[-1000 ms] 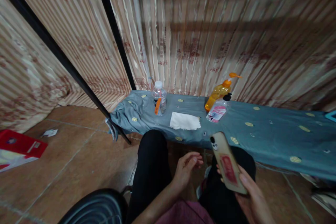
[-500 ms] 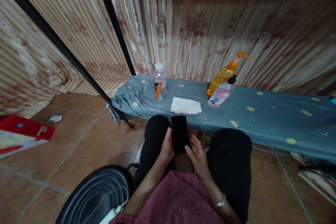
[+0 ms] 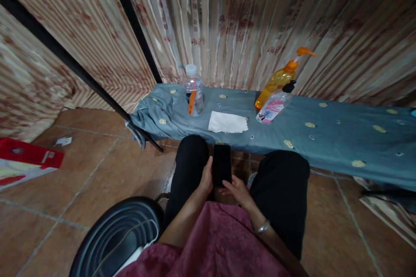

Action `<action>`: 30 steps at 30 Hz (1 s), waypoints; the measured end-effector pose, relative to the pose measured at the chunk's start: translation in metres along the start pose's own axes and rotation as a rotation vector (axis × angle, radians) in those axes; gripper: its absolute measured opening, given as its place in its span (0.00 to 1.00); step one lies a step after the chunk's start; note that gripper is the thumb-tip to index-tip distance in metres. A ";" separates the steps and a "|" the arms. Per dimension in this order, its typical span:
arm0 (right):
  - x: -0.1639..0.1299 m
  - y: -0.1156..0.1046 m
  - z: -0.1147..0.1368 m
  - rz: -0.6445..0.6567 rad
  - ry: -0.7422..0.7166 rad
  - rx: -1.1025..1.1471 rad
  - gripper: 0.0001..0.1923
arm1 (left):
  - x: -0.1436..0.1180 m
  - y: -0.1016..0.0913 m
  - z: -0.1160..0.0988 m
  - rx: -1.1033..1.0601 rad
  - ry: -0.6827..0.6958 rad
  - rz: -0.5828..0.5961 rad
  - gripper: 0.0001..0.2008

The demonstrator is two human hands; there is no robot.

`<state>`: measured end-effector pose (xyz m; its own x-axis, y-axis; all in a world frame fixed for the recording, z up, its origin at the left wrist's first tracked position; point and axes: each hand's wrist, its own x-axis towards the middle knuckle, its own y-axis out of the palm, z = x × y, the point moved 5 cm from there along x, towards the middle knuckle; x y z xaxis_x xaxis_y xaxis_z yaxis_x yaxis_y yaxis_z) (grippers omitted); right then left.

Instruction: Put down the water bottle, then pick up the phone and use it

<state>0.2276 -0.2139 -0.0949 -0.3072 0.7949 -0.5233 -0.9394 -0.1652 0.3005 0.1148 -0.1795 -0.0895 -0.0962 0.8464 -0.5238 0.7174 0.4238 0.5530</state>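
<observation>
Low worktop [image 3: 325,143] ahead of you, draped in blue-grey cloth with yellow spots, set against a striped, pleated curtain [image 3: 247,21]. Brown tiled floor [image 3: 97,177]; red packet [image 3: 29,156] lying far left. On the cloth, left to right: clear water bottle [image 3: 193,91] upright, white tissue [image 3: 227,122] flat, small pink-labelled bottle [image 3: 274,107] leaning against an orange pump bottle [image 3: 279,78].

You sit with knees in black trousers toward the worktop. Phone [image 3: 221,165] sits between your knees, dark screen up, long axis running away from you, top end toward the tissue.

Your left hand [image 3: 206,177] grips the phone's left edge, thumb on the side. Your right hand [image 3: 236,189] lies loosely open just below and right, fingertips touching the phone's lower end.
</observation>
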 end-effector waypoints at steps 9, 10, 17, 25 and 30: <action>0.001 -0.001 -0.003 -0.037 -0.042 -0.042 0.45 | -0.002 0.000 0.000 0.030 0.014 0.007 0.20; 0.000 -0.001 -0.002 -0.034 -0.055 -0.053 0.45 | -0.003 0.000 -0.001 0.029 0.013 0.008 0.20; 0.004 -0.011 -0.014 -0.049 -0.045 0.012 0.36 | -0.005 0.001 -0.002 0.026 0.003 -0.015 0.22; 0.004 -0.012 -0.014 -0.014 -0.085 -0.006 0.38 | -0.005 0.004 -0.002 0.040 0.015 -0.015 0.27; -0.004 -0.007 -0.001 -0.025 -0.105 -0.041 0.42 | -0.010 0.009 -0.001 0.068 -0.015 0.029 0.29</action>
<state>0.2353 -0.2166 -0.0962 -0.2677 0.8557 -0.4429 -0.9528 -0.1666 0.2539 0.1214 -0.1843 -0.0785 -0.0651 0.8530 -0.5179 0.7648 0.3760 0.5231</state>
